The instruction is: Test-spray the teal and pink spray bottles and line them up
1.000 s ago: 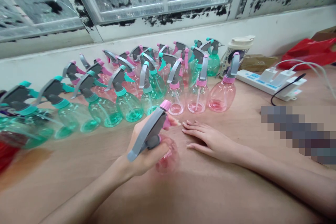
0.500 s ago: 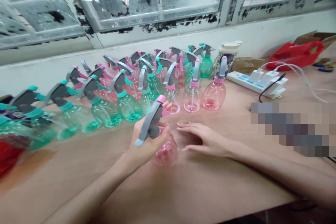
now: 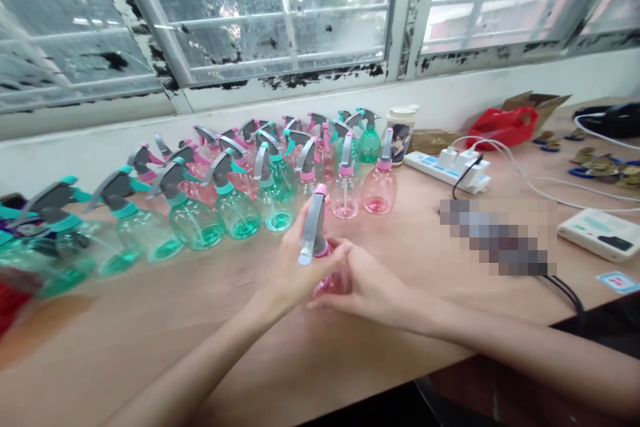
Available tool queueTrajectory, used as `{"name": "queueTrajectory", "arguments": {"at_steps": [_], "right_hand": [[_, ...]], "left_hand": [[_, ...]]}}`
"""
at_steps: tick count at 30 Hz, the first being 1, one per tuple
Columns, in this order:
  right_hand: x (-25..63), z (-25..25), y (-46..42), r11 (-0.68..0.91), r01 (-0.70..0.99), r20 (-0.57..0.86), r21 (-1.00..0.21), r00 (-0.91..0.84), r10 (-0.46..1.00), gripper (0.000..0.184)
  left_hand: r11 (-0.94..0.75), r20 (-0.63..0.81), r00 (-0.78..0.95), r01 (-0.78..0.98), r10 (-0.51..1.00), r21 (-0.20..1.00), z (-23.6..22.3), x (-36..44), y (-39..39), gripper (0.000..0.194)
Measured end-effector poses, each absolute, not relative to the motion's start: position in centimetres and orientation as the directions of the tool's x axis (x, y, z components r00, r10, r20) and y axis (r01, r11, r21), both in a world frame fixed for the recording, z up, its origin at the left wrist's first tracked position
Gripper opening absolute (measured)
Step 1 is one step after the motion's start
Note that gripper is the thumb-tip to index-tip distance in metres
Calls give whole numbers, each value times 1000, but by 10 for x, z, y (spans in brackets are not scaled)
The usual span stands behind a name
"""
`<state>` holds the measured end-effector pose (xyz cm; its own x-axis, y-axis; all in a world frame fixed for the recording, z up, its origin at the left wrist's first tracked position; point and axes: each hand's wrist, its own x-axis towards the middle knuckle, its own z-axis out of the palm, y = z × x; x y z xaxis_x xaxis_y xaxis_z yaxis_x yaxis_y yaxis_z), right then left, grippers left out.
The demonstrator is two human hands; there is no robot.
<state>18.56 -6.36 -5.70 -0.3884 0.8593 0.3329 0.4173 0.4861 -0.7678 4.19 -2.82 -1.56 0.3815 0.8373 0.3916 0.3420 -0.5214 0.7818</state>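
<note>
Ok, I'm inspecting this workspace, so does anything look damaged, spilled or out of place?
The window frame is marred by ragged black patches, perhaps old residue. A lidded cup stands oddly beside the spray bottles; I see no spill on the table.

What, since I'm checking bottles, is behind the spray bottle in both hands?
Behind the held bottle stands another spray bottle; its grey head and pink collar show. Its base cannot be seen: the left hand and the held bottle's spray head cover it.
</note>
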Motion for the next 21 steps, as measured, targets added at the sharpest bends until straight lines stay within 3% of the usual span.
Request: {"name": "queueTrajectory", "arguments": {"at_steps": [3, 7, 9, 11, 14, 21], "right_hand": [[206, -60, -72, 436, 428, 317, -792, -322, 892, 61], [246, -64, -82, 381, 487, 320, -786, -207, 925, 64], [270, -65, -84, 357, 588, 334, -726, -152, 930, 66], [294, -66, -82, 305, 718, 349, -626, -91, 933, 65], [330, -68, -72, 273, 798, 389, -538, -52, 920, 57], [388, -67, -20, 171, 823, 361, -542, 44, 931, 56]], "left_hand": [[-560, 370, 478, 354, 797, 749, -21, 46, -33, 79], [-613, 321, 623, 332, 713, 717, -45, 48, -38, 77], [-670, 289, 676, 405, 678, 623, -60, 46, -41, 79], [-750, 256, 732, 493, 632, 441, -74, 43, -45, 74], [-849, 308, 791, 484, 529, 213, -89, 38, -50, 65], [-865, 370, 793, 497, 484, 69, -103, 31, -46, 62]]}}
